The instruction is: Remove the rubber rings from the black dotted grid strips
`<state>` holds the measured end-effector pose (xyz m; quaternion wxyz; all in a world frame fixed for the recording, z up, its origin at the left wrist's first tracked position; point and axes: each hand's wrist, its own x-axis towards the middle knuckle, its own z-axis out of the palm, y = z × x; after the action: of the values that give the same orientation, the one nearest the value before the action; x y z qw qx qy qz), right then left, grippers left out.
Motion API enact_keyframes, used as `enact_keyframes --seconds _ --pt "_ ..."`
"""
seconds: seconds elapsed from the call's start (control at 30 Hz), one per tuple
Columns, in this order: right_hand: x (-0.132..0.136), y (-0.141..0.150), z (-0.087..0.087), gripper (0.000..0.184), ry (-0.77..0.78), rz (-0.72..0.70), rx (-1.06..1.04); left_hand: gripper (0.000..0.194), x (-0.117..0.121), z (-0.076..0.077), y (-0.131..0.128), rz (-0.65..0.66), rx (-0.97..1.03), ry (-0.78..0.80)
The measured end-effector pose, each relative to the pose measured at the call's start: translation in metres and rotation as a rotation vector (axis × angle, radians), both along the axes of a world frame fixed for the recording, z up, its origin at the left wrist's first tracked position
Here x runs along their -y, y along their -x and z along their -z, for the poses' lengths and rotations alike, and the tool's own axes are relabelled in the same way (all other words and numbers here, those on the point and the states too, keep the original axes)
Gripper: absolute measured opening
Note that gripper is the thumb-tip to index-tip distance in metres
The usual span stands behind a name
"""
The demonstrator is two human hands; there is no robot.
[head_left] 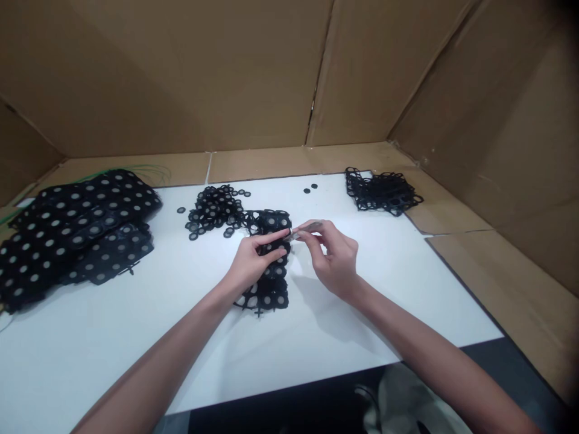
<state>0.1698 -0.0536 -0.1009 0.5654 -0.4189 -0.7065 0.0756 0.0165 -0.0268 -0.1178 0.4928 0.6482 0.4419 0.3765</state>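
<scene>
We have a black sheet (274, 284) set with pale grey discs lying on the white counter (407, 283), near its middle and beneath our hands. Our left grip (248, 260) rests over it, forefinger and thumb parted across its top; the other fingers are hidden, so we cannot tell whether they clasp anything. Our right grip (337, 256) pinches a slim grey tool (313, 226) between thumb and fingers, its tip just beside our left forefinger at the sheet's right edge.

Beyond the sheet and to the left, we see a heap of black-rimmed discs (215, 208), some scattered around it, its right side close against an open black lattice at the sheet's far corner. Two small dark discs (314, 186) lie apart, farther back. A pile of black mesh (383, 193) sits at the far right, and larger dotted black sheets (85, 220) overlap at our left. Brown cardboard walls (190, 72) enclose the counter.
</scene>
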Motion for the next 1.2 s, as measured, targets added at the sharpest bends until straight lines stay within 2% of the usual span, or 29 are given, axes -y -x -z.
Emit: enact_keyframes --seconds 0.37,0.57,0.93,1.2 --pt "-0.0009 -0.0016 -0.0003 0.011 -0.037 0.003 0.046 0.037 -0.0004 -0.0008 -0.0001 -0.008 0.005 0.022" --pt "-0.0025 0.0004 0.0018 0.011 -0.054 0.021 0.103 0.037 -0.0026 -0.0012 0.0036 0.051 0.055 0.106" --pt "-0.0048 0.0069 0.0022 0.01 -0.075 -0.005 0.216 0.038 -0.004 0.0011 0.003 0.042 0.141 0.197" --pt "-0.0072 0.0019 0.0055 0.01 -0.039 0.011 0.136 0.045 -0.0031 -0.0024 0.0043 0.055 0.089 0.128"
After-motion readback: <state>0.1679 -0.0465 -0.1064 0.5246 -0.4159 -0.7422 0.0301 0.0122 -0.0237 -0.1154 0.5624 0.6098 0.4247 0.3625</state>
